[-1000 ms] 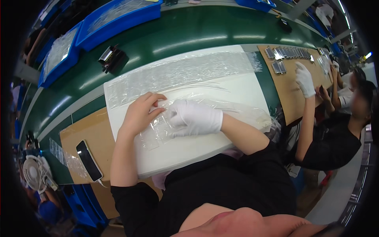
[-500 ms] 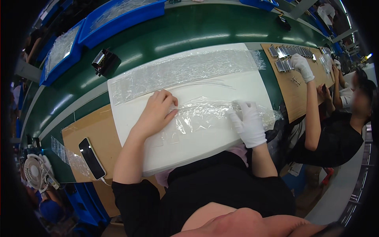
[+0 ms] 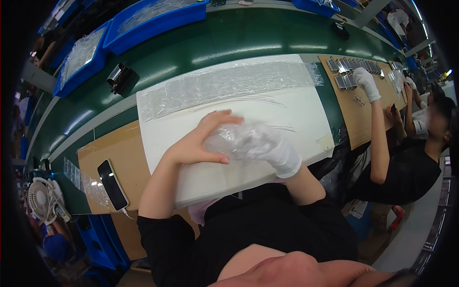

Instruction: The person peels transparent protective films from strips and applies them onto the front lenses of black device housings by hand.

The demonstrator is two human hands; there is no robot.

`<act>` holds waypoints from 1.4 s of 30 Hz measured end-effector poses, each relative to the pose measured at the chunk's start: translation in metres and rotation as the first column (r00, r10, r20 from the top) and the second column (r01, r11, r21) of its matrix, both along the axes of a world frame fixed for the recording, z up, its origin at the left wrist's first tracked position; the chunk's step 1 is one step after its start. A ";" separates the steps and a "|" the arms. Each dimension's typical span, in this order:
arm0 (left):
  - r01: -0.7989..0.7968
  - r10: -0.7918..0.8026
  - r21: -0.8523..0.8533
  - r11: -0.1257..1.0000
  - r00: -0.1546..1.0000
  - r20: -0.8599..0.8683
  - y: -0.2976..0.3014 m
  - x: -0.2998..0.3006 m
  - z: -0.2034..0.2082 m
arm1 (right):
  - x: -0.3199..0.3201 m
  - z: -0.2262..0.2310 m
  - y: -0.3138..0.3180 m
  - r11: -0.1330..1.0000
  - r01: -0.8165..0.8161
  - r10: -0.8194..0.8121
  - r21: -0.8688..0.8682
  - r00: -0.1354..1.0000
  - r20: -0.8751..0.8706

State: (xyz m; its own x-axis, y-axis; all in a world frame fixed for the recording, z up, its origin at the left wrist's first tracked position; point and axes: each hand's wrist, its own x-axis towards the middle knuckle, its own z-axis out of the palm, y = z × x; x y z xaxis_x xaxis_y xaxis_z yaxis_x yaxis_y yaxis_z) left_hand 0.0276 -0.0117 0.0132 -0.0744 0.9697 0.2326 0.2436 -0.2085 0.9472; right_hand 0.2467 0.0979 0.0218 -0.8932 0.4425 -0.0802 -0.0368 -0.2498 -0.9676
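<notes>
A crumpled clear plastic bag (image 3: pixel 244 138) sits gathered up over the near middle of the white board (image 3: pixel 306 115), and both of the person's hands are on it. The bare left hand (image 3: pixel 201 141) is curled around the bag's left side, fingers bent over the top and thumb pressing in from below, so it grips the plastic without being fully clenched. The right hand (image 3: pixel 279 150), in a white glove, is closed over the bag's right side; the film bunches up over its fingers and hides most of them. Along the far edge of the board lies a long strip of bubble wrap (image 3: pixel 224 86), and beyond that runs the green conveyor belt (image 3: pixel 191 52) with a small black and silver part (image 3: pixel 118 76) on it. Blue trays (image 3: pixel 143 21) line the belt's far side. Left of the board, on brown cardboard (image 3: pixel 114 148), lies a black phone (image 3: pixel 112 184), with a small white fan (image 3: pixel 43 201) farther left. To the right of the board, a co-worker's gloved hand (image 3: pixel 366 81) reaches among rows of metal parts (image 3: pixel 351 67).
</notes>
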 end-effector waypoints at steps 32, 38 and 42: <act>-0.195 0.112 -0.081 0.977 0.804 -0.584 0.004 -0.022 -0.026 | -0.014 0.038 0.074 0.279 -0.196 -0.254 0.940 0.929 0.269; -0.111 0.009 -0.118 0.987 0.765 -0.643 0.007 -0.020 -0.010 | -0.059 0.045 0.093 0.692 0.219 -0.311 0.688 0.950 0.010; -0.085 -0.007 -0.102 0.991 0.732 -0.682 0.013 -0.020 -0.011 | -0.052 0.021 0.135 0.908 0.391 -0.354 0.149 0.908 -0.222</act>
